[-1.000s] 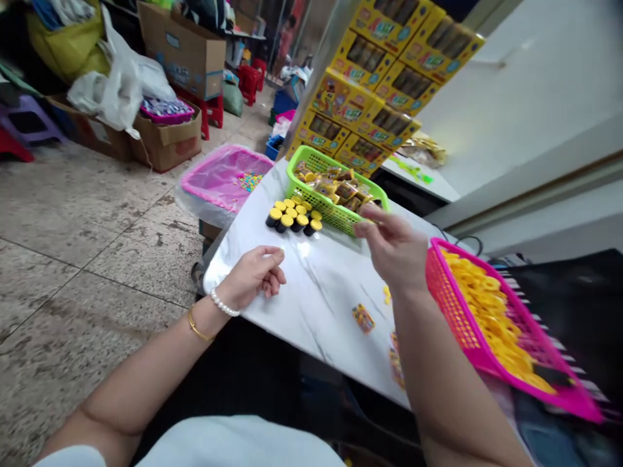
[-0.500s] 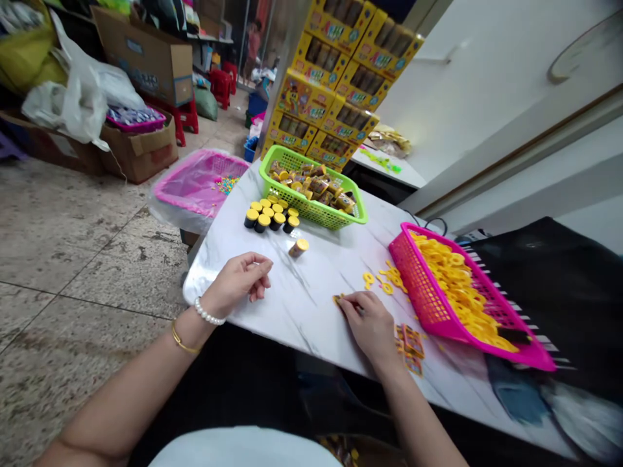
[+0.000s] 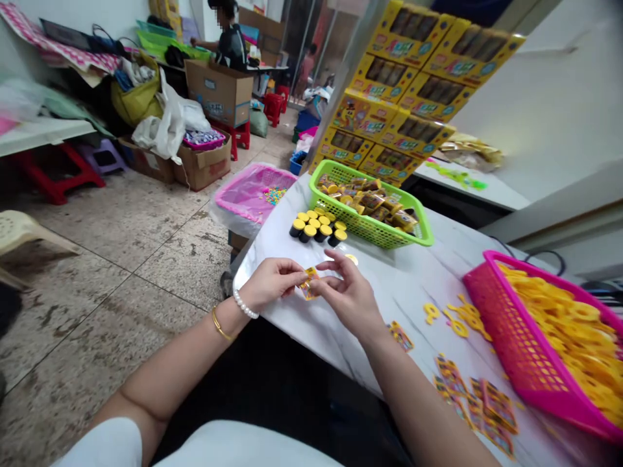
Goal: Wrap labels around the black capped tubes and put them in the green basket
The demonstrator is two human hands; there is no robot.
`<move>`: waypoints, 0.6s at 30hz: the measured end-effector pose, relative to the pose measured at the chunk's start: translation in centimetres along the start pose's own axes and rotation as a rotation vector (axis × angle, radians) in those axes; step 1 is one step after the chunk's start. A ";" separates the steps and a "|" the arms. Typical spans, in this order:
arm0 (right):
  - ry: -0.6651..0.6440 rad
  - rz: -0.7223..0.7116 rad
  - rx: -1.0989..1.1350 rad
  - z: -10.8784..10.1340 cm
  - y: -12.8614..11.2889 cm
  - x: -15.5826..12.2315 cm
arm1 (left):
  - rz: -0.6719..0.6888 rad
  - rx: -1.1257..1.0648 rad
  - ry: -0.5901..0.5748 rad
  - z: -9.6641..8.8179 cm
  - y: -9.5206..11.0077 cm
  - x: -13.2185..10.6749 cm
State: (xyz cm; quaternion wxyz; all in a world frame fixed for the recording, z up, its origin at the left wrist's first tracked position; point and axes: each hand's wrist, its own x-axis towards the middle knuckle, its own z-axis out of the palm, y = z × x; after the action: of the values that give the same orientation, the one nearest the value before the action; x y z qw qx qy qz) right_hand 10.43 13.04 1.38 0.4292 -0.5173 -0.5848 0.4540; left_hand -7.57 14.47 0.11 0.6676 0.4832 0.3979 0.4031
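Observation:
A small yellow printed card (image 3: 307, 284) is held up above the table's near left corner. My left hand (image 3: 275, 284), wearing a pearl bracelet, pinches its left edge. On the other side, the thumb and fingertips of my right hand (image 3: 348, 292) close on the card, index finger raised. Just behind the right hand stands a yellow-capped tub (image 3: 351, 259), mostly hidden. Several black tubs with yellow caps (image 3: 318, 226) are grouped beyond the hands. More printed cards (image 3: 494, 405) lie in loose piles by my right forearm, with a few (image 3: 402, 336) nearer the hand.
A green basket (image 3: 370, 224) of wrapped tubs sits at the back. To the right, a pink basket (image 3: 525, 350) holds yellow ring-shaped pieces, some loose ones (image 3: 457, 327) beside it. Yellow boxes (image 3: 389, 123) are stacked behind. A plastic-lined pink basket (image 3: 243, 191) stands left. Another person (image 3: 232, 45) works far off.
My right hand has lifted from the tabletop and moved left to meet my left hand. Both now hold a printed card. The view has swung left.

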 end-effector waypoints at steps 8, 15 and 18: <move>0.161 0.099 -0.002 1.2 0.7 1.2 | 0.225 0.076 0.440 0.9 0.4 -2.2; 0.279 0.010 -0.089 2.3 0.8 -0.5 | 0.186 0.020 0.450 2.8 -0.8 -3.5; 0.295 -0.020 -0.095 2.3 0.7 -0.8 | 0.157 -0.037 0.472 2.8 -0.8 -3.2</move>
State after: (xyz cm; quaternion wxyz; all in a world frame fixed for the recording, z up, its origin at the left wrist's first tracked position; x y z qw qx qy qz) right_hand 8.44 12.06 0.17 0.4900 -0.5921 -0.5415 0.3407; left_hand -6.02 10.46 0.41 0.5315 0.3930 0.4966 0.5626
